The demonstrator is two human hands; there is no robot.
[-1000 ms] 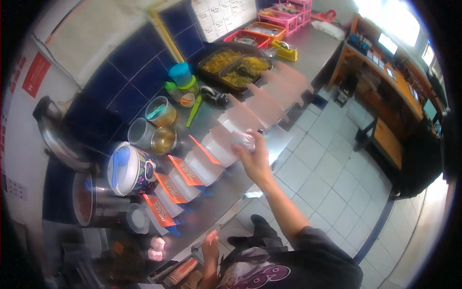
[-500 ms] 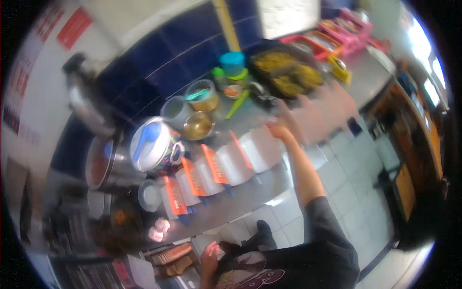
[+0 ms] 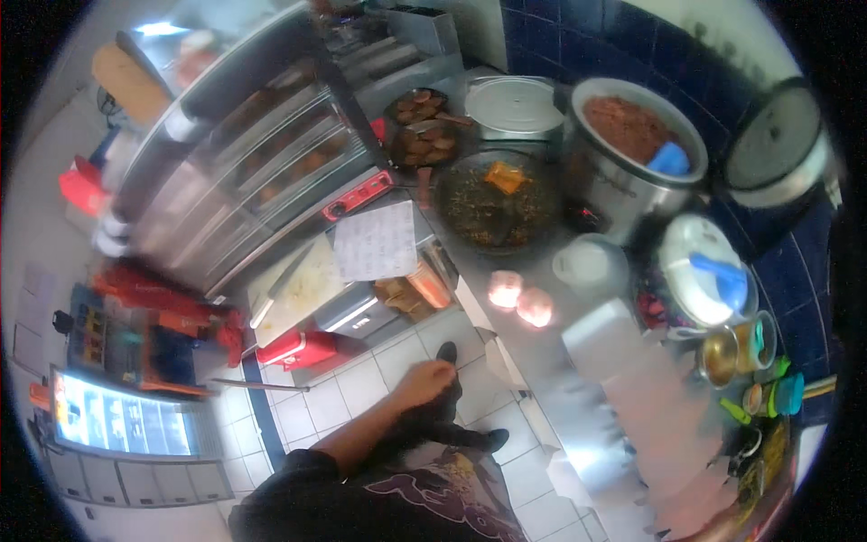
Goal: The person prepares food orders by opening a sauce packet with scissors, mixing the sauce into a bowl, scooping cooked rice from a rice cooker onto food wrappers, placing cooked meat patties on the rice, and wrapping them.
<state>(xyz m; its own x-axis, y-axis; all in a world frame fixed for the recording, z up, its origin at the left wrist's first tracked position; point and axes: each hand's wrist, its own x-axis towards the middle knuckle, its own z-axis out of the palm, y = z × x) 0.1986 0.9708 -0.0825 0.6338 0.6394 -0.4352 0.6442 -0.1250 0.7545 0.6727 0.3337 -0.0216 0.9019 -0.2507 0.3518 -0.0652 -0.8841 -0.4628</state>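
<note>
My left hand (image 3: 424, 384) is closed in a loose fist in front of my body, above the tiled floor, with nothing visible in it. My right hand does not show. Nearest on the counter (image 3: 542, 366) are two small round pinkish things (image 3: 519, 298), brightly lit and too blurred to name. A row of overlapping white and pinkish sheets or trays (image 3: 655, 406) runs along the counter to the right. Beyond the round things stands a translucent round tub (image 3: 587, 264). A wide dark pan (image 3: 497, 212) holds dark bits and an orange piece.
A large metal pot (image 3: 623, 194) holds reddish-brown food. A lidded white bucket (image 3: 700, 271) carries a blue utensil. On the left are a glass display case (image 3: 262, 163), a cutting board (image 3: 293, 294) with a knife (image 3: 280, 285), and a red box (image 3: 298, 350). Floor tiles (image 3: 361, 384) lie below.
The view has swung left toward the pan and display case. My right arm, which reached over the row on the counter, has left view. My left hand has moved forward and closed.
</note>
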